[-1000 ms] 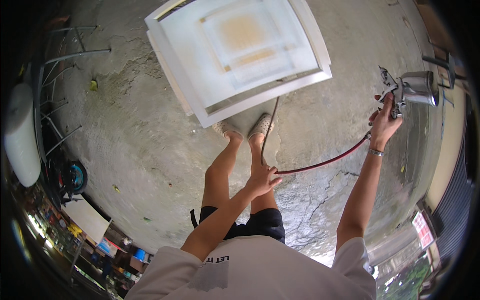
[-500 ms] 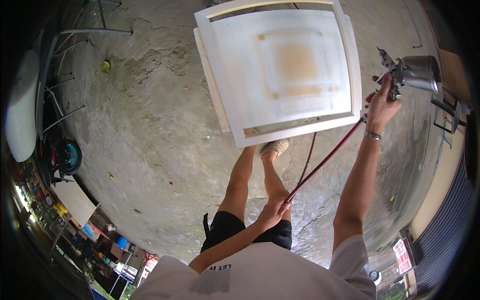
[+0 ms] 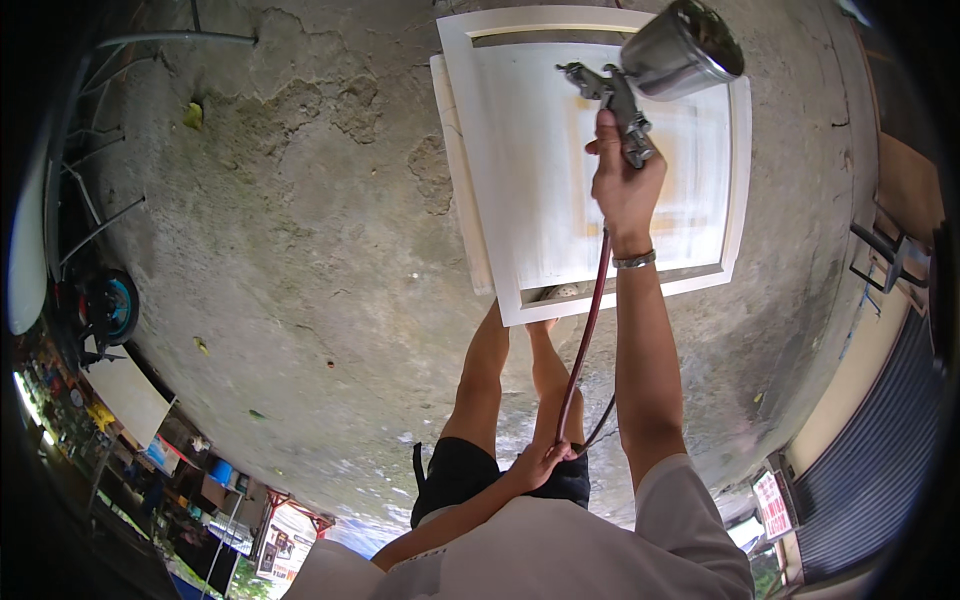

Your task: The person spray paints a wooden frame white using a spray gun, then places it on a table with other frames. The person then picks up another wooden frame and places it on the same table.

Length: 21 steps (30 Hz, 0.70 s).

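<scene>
My right hand (image 3: 630,190) is wrapped round the handle of a metal spray gun (image 3: 618,105), held over the upper right part of a white frame (image 3: 485,230). A silver paint cup (image 3: 680,50) sits on the gun. Inside the frame lies a white panel (image 3: 520,150) with tan patches showing through its centre, partly hidden by my hand and the gun. From the handle a dark red hose (image 3: 590,330) runs down to my left hand (image 3: 540,463), whose fingers are closed on it near my thigh. A pale board edge (image 3: 460,170) shows under the frame's left side.
Rough, cracked concrete floor (image 3: 300,250) surrounds the frame. Metal legs (image 3: 105,230) and a wheel with a blue rim (image 3: 120,305) stand at left. A dark metal bracket (image 3: 885,255) and a corrugated shutter (image 3: 870,450) line the right side.
My right hand has carried the spray gun leftward from beyond the frame's right edge to over the panel. The hose has swung with it. My left hand keeps its hold, slightly lower.
</scene>
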### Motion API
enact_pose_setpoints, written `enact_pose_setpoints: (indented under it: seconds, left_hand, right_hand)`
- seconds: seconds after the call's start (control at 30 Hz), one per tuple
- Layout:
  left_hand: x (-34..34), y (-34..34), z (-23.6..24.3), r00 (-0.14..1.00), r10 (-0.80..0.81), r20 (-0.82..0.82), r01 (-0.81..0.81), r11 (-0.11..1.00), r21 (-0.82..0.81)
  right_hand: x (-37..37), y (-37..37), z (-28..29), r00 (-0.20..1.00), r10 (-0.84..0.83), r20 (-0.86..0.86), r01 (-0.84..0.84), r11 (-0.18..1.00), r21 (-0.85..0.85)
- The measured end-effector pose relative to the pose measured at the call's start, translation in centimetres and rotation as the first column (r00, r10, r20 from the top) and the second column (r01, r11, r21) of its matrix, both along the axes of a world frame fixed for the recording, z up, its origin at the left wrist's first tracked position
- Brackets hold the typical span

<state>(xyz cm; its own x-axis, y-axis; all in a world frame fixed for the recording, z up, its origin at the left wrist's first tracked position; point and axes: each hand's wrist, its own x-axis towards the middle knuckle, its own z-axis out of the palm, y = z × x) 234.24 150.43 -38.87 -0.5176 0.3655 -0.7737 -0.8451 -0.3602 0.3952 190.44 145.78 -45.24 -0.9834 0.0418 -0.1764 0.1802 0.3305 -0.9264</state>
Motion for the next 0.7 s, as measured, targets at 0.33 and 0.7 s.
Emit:
enact_pose_setpoints:
  seconds: [0.33, 0.7]
  left_hand:
    - [-2.4, 0.3, 2.4, 0.985, -0.069, -0.158, 0.096, 0.980, 0.176]
    - [-6.4, 2.1, 3.4, 0.992, -0.121, -0.043, 0.128, 0.966, 0.225]
  right_hand:
    - [1.6, -4.0, 3.3, 0.939, 0.336, 0.079, -0.318, 0.931, -0.181]
    - [-3.6, 2.5, -0.9, 0.980, 0.149, -0.134, -0.129, 0.981, 0.145]
